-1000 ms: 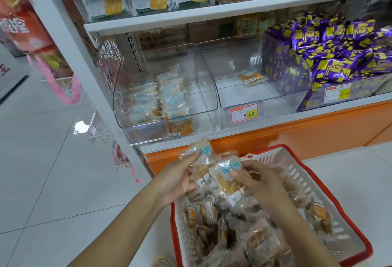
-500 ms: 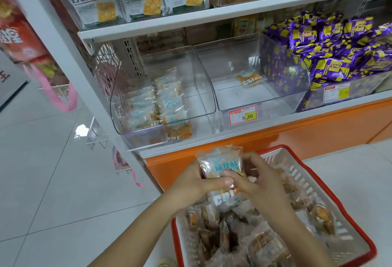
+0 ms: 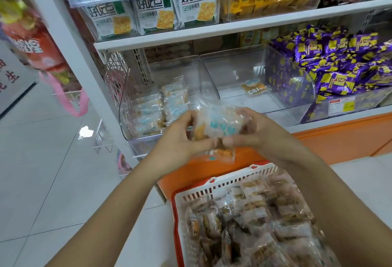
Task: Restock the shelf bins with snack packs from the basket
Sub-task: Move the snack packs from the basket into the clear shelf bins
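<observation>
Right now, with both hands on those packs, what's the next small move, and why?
Probably carry the packs forward into the left bin. The left hand and right hand grip them just in front of it; their blue print matches the rows already inside, and its right side looks free.

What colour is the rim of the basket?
Red: the basket rim shows best in the head view.

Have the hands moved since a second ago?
Yes. Left hand and right hand raised the packs from the red basket to the left bin's front.
</observation>
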`<action>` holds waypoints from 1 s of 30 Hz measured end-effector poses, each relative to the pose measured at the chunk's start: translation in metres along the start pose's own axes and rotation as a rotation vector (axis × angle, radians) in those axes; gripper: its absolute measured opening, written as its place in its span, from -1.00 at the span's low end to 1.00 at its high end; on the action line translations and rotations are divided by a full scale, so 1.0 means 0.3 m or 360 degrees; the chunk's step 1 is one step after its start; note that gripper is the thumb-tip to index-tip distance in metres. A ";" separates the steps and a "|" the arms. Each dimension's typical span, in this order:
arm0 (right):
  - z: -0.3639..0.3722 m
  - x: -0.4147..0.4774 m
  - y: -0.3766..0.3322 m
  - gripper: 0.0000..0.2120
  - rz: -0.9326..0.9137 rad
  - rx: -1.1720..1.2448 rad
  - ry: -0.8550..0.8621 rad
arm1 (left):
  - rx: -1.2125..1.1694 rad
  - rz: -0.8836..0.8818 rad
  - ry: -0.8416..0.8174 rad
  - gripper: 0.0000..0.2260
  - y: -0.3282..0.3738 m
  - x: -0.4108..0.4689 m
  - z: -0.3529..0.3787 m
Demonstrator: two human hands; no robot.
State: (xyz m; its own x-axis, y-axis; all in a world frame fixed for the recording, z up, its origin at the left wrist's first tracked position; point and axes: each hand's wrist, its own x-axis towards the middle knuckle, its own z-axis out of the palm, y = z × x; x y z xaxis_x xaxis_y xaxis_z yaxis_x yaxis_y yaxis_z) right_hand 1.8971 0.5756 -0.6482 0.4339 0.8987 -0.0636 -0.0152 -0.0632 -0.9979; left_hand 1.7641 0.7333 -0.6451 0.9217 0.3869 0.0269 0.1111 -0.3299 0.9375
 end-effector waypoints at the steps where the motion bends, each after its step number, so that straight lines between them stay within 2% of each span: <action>1: -0.003 0.036 -0.015 -0.44 0.0032 0.0048 -0.0025 | 0.0023 0.0013 0.0063 -0.58 0.012 0.018 -0.017; 4: -0.004 0.134 -0.078 -0.55 0.0123 0.0037 -0.0131 | 0.0092 0.0043 0.0154 -0.53 0.042 0.068 -0.070; 7: 0.001 0.225 -0.141 -0.48 0.0104 -0.0161 -0.0224 | 0.0142 0.0043 0.0190 -0.57 0.068 0.111 -0.126; 11: -0.030 0.326 -0.196 -0.53 0.0055 -0.0564 -0.0068 | 0.0266 -0.0103 -0.0147 -0.48 0.052 0.166 -0.243; 13: -0.057 0.351 -0.213 -0.59 -0.0018 -0.0773 0.0026 | 0.0778 -0.0102 -0.0087 -0.45 0.000 0.213 -0.284; 15: -0.073 0.361 -0.225 -0.56 -0.0041 -0.0889 0.0002 | 0.1377 -0.0033 -0.0085 -0.44 -0.060 0.264 -0.293; 18: -0.075 0.371 -0.231 -0.49 0.0014 -0.0893 -0.0150 | 0.1754 0.0046 -0.0250 -0.41 -0.139 0.325 -0.280; 24: -0.085 0.399 -0.256 -0.46 0.0095 -0.1220 -0.0281 | 0.1936 0.0239 -0.0448 -0.19 -0.177 0.376 -0.255; 27: -0.080 0.411 -0.255 -0.48 0.0126 -0.1293 -0.0322 | 0.1987 0.0259 -0.0537 -0.35 -0.188 0.396 -0.244; 30: -0.057 0.427 -0.249 -0.48 0.0136 -0.1267 -0.0321 | 0.1958 0.0102 -0.0588 -0.42 -0.183 0.407 -0.240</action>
State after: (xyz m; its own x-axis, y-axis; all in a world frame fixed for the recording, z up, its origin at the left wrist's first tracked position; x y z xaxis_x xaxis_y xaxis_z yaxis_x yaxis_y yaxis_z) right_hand 1.9693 0.6881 -0.5814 0.2888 0.9328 -0.2157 0.6349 -0.3552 -0.6862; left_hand 1.8437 0.8607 -0.6682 0.9639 0.1459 -0.2226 0.1490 -0.9888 -0.0030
